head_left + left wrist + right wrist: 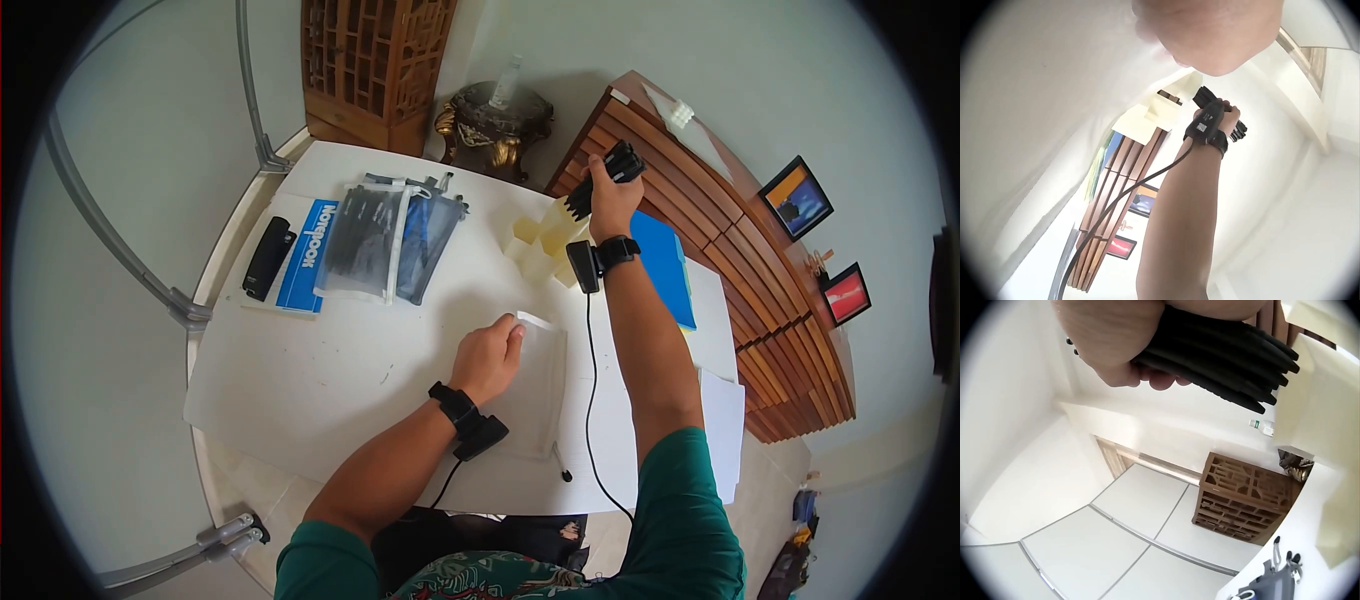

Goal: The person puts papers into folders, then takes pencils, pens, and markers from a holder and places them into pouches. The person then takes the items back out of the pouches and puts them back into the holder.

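Observation:
My right hand (612,195) grips a bundle of black pens (607,180) above the cream-coloured holders (548,245); in the right wrist view the pens (1216,353) point toward a holder (1316,403). Near the table's middle, my left hand (487,358) pinches the top corner of a clear pouch (530,390) that lies flat, its zip pull near the front edge. In the left wrist view the left hand (1210,31) is partly cut off at the top, with the pale pouch below it.
At the table's left are a black stapler (268,260), a blue notebook (308,258) and filled mesh pouches (365,240). A blue folder (662,268) and white paper (720,425) lie at the right. Cables hang from both wrist cameras.

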`<state>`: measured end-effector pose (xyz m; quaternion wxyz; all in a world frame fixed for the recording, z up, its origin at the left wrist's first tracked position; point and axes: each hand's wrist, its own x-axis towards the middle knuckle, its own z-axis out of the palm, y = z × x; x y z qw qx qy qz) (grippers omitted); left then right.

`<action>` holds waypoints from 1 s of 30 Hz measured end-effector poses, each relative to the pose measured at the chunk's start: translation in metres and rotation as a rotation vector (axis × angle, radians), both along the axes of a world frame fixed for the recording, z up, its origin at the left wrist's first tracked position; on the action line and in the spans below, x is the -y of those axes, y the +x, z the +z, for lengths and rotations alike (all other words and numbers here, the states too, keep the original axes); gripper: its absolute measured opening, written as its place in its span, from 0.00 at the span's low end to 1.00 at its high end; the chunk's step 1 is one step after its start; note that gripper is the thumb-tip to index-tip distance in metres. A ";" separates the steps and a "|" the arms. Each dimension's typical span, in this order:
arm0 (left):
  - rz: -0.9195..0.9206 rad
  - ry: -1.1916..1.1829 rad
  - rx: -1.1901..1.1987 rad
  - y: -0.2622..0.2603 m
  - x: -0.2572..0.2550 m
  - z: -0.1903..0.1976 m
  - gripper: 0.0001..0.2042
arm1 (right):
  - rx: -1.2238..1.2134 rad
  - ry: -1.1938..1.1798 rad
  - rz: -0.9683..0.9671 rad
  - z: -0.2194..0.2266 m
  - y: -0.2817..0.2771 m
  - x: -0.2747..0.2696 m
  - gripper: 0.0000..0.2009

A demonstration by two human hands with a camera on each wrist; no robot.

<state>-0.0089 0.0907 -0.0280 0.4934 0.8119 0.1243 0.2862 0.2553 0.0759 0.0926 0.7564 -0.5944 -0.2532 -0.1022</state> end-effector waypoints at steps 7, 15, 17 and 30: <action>-0.005 0.017 -0.025 0.000 0.000 0.000 0.10 | 0.050 -0.048 0.025 -0.026 0.002 0.000 0.10; 0.000 0.002 0.023 0.000 0.000 0.001 0.10 | -0.049 -0.364 0.065 -0.029 0.006 0.018 0.12; 0.001 -0.007 0.019 0.000 0.001 0.002 0.10 | -0.067 -0.447 0.118 -0.033 0.018 0.025 0.17; 0.002 0.035 -0.030 0.001 -0.001 0.003 0.12 | -0.203 -0.607 0.038 -0.045 0.040 0.104 0.22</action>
